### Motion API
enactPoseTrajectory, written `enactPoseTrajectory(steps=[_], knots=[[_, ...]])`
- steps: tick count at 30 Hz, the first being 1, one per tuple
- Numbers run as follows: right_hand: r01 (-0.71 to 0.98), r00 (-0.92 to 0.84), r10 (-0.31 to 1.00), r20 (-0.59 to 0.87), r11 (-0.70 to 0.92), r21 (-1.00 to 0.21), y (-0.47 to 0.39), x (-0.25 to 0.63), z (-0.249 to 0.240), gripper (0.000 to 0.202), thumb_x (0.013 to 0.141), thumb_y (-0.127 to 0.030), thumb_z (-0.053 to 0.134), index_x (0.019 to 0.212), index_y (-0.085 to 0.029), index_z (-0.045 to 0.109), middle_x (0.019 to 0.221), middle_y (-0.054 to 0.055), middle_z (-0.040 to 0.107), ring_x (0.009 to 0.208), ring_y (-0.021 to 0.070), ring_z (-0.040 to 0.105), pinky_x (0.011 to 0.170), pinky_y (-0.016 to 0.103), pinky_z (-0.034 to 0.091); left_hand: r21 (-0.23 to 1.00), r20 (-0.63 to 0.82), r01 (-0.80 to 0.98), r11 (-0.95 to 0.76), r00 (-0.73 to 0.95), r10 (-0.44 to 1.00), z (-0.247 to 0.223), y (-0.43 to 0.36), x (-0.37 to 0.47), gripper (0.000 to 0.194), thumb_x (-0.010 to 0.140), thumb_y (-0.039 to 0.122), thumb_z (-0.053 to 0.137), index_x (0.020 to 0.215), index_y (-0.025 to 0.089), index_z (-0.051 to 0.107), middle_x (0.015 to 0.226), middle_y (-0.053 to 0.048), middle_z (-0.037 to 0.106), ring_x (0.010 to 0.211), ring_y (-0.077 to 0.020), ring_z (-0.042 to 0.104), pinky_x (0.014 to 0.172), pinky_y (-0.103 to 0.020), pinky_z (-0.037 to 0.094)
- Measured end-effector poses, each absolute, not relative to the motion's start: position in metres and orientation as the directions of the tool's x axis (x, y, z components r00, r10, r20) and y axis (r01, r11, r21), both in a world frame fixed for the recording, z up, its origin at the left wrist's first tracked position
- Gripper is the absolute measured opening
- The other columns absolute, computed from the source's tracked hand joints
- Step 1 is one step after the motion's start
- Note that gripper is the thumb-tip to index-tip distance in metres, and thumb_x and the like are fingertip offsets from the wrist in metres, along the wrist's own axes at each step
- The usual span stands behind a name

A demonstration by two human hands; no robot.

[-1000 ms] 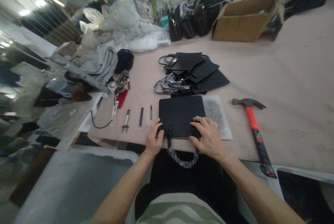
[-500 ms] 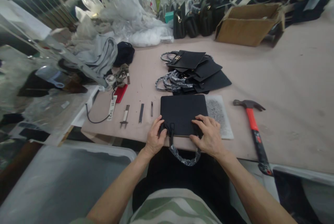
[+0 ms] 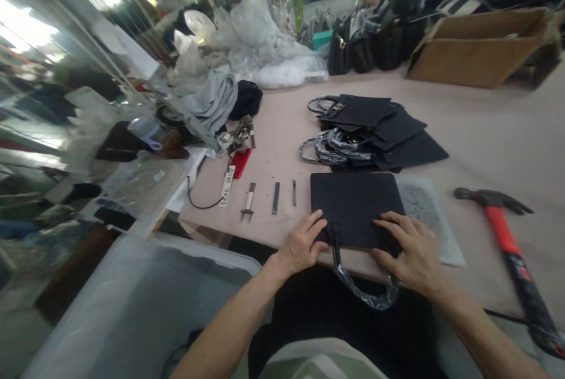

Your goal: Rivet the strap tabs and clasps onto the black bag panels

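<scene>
A flat black handbag panel (image 3: 355, 205) lies at the table's front edge. Its handle (image 3: 366, 295), wrapped in clear plastic, hangs over the edge toward my lap. At the panel's lower left corner, my left hand (image 3: 304, 240) grips it between thumb and fingers, beside one handle end. My right hand (image 3: 408, 249) grips the lower right part, fingertips on top and thumb at the near edge, hiding the handle's other end. Under the panel's right side shows a pale, dark-speckled slab (image 3: 430, 214). A claw hammer (image 3: 507, 243) with a red and black grip rests farther right.
Behind the panel is a pile of black bag panels (image 3: 397, 129) with wrapped handles. Small metal tools (image 3: 276, 198) lie to the left, near a red item (image 3: 241, 162). A cardboard box (image 3: 477, 55) and finished black bags (image 3: 362, 52) stand at the back. A grey bin (image 3: 145, 296) is below left.
The view has swung left, so everything on the table appears farther right. Both hands keep their hold on the panel, which lies in the same place on the table.
</scene>
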State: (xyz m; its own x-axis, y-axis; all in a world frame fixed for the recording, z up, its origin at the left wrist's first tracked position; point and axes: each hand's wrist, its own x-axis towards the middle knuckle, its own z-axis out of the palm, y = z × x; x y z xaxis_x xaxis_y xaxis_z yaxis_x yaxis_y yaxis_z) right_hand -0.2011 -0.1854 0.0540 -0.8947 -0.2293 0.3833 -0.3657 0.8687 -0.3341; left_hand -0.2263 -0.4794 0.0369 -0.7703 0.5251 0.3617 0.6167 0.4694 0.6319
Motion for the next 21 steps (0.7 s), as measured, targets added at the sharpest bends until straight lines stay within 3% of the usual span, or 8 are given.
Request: enactPoseTrajectory(steps=[9,14,17,19,21], knots=[[-0.404,-0.861,-0.269,0.431,0.877,-0.259,-0.183,-0.209,0.046,0.04,0.087,-0.046,0.059,0.118,-0.021,0.064,0.127,0.012,0.062,0.111,0.0369,0.057,0.089,0.051,0.043,0.6,0.437,0.642,0.478,-0.763,0.476,0.036,-0.475,-0.229,0.048,0.091,0.018,0.062,0.137,0.011,0.05,0.149,-0.021,0.048,0.142,-0.0304,0.046,0.116,-0.051,0.047],[-0.4,-0.866,-0.26,0.426,0.872,-0.281,-0.184,-0.209,0.048,0.039,0.086,-0.045,0.059,0.117,-0.021,0.064,0.126,0.012,0.062,0.11,0.0366,0.057,0.089,0.052,0.042,0.665,0.384,0.588,0.46,-0.798,0.465,0.048,-0.479,-0.231,0.042,0.092,0.024,0.062,0.133,0.015,0.055,0.146,-0.017,0.053,0.136,-0.028,0.052,0.113,-0.047,0.049],[-0.408,-0.866,-0.257,0.428,0.86,-0.307,-0.183,-0.209,0.048,0.039,0.085,-0.044,0.06,0.118,-0.021,0.064,0.127,0.012,0.062,0.111,0.0365,0.057,0.09,0.052,0.042,0.641,0.388,0.469,0.608,-0.881,0.271,0.062,-0.495,-0.251,0.025,0.095,0.022,0.056,0.119,0.019,0.064,0.123,-0.013,0.067,0.118,-0.0256,0.063,0.105,-0.043,0.053],[-0.406,-0.869,-0.252,0.426,0.855,-0.323,-0.183,-0.209,0.048,0.04,0.084,-0.043,0.062,0.118,-0.021,0.064,0.127,0.013,0.062,0.112,0.0366,0.057,0.09,0.052,0.042,0.572,0.347,0.264,0.777,-0.936,0.063,0.072,-0.511,-0.271,0.019,0.094,0.022,0.055,0.108,0.018,0.067,0.109,-0.014,0.069,0.106,-0.0273,0.067,0.097,-0.044,0.055],[-0.39,-0.878,-0.235,0.416,0.856,-0.339,-0.184,-0.208,0.049,0.041,0.082,-0.041,0.063,0.118,-0.021,0.064,0.128,0.012,0.062,0.112,0.0368,0.056,0.09,0.052,0.041,0.469,0.2,0.028,0.883,-0.977,-0.075,0.081,-0.527,-0.293,0.017,0.091,0.027,0.061,0.101,0.015,0.068,0.106,-0.016,0.069,0.102,-0.0304,0.067,0.092,-0.044,0.054]])
